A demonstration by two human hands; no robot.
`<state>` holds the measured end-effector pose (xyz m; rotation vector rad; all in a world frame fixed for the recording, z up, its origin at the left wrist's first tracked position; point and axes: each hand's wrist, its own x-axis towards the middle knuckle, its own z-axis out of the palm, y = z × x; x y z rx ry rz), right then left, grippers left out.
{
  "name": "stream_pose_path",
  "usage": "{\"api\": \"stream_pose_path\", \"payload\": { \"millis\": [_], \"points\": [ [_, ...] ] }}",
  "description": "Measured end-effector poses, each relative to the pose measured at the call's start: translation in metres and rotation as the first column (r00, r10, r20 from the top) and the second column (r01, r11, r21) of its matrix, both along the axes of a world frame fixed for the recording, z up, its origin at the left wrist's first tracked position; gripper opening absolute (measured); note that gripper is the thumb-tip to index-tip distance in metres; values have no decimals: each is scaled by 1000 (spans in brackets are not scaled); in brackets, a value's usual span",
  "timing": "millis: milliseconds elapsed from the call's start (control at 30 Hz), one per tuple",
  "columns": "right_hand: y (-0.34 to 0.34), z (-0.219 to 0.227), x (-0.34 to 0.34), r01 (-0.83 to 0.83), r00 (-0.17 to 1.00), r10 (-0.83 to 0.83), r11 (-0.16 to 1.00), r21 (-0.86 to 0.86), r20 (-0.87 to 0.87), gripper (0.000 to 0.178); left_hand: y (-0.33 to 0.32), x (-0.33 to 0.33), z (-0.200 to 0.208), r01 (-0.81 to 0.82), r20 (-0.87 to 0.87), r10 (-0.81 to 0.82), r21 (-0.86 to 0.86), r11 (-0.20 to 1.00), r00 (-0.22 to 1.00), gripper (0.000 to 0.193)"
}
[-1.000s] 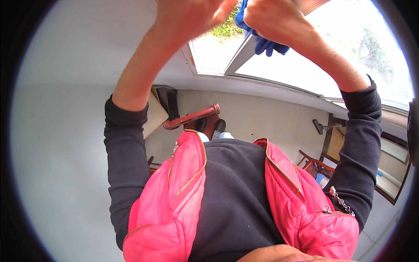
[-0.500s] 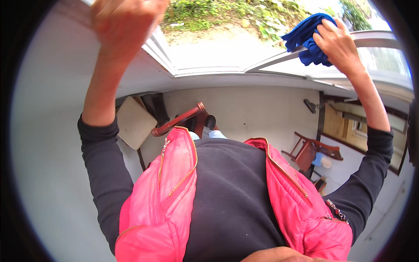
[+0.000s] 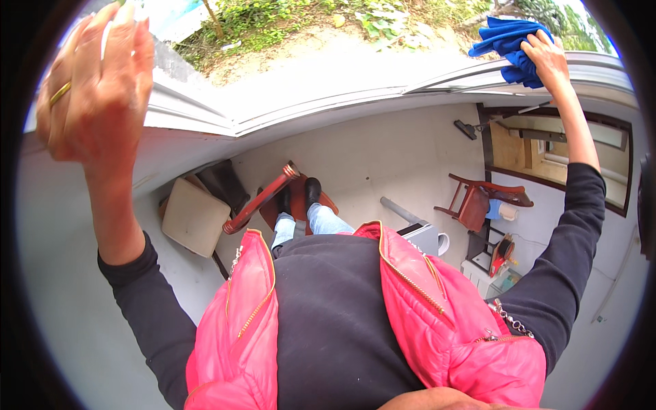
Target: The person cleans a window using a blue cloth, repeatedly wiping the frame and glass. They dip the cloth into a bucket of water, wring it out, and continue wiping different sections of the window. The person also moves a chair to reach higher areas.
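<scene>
My left hand [image 3: 99,89], wearing a gold ring, is raised at the upper left with its back toward me. Its fingers point up and stand somewhat apart, beside the white window frame [image 3: 191,106]; whether the fingertips touch the frame I cannot tell. A bunched blue cloth [image 3: 509,41] is gripped in my right hand [image 3: 548,63], held up at the right by the window's sash rail [image 3: 465,76]. Part of the cloth hangs down over the rail.
My feet [image 3: 313,190] are on a reddish wooden chair, its back rail [image 3: 263,198] beside my legs. A pale cushioned seat [image 3: 196,217] stands at the left. Another wooden chair [image 3: 473,205] is on the floor at right. Plants and soil [image 3: 287,34] lie outside the window.
My left hand has moved left and its fingers now show stretched out. The right hand, with the blue cloth, has shifted right and slightly up. The view has also shifted.
</scene>
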<state>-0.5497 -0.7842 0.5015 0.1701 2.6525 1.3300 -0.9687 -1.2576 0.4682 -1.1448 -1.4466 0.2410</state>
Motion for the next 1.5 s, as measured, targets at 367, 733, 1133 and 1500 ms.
{"api": "stream_pose_path", "payload": {
  "millis": [367,733,1133,1500],
  "points": [
    [52,-15,27,250,968,-250,968,38,0,11,1,1,-10,11,56,-12,14,1000,998,16],
    [-17,-88,7,255,963,-268,911,-326,3,14,14,44,13,579,498,-577,171,797,647,32],
    [-254,-283,71,-82,543,-833,-175,-981,103,12,66,93,55,729,488,-808,412,548,332,37],
    [-318,-270,126,-371,405,-897,17,-928,-179,14,44,59,192,559,87,-945,821,-112,-316,41]
  ]
}}
